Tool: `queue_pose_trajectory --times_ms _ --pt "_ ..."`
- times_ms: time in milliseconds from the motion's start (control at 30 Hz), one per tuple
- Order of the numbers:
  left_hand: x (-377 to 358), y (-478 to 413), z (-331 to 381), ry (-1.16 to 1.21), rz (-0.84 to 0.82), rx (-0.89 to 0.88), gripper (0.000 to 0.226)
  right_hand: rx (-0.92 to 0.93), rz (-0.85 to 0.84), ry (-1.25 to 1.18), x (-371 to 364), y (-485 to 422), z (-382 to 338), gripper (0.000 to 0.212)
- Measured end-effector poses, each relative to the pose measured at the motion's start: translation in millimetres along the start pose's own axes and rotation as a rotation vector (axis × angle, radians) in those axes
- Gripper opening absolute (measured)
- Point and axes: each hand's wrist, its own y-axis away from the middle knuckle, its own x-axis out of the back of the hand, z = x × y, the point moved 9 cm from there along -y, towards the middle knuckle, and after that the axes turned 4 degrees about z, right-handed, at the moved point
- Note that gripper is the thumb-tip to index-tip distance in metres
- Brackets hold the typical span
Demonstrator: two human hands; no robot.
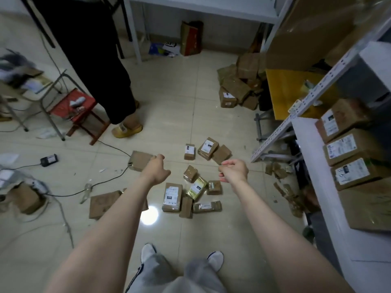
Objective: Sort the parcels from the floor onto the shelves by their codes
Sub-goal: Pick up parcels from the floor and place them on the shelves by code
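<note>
Two empty hands over scattered parcels on the tiled floor.
The left hand and right hand reach forward side by side, fingers loosely curled, neither holding anything. The left hand hangs above the near edge of a flat brown parcel. Between and just nearer than the hands lies a cluster of small parcels, among them a labelled box and a gold packet touching it. Three more parcels sit just beyond the hands. A larger pile lies far right against the shelving. On the white shelf at right, three labelled boxes stand in a row. Another person's leg and yellow slipper are far left, beside a red stool.
</note>
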Motion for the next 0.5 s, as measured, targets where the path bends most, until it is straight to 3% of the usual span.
queue_pose_trajectory --times_ms 500 --pt "112 12 -269 0.151 0.082 0.378 0.062 0.104 -0.340 0.220 -282 81 -50 0.017"
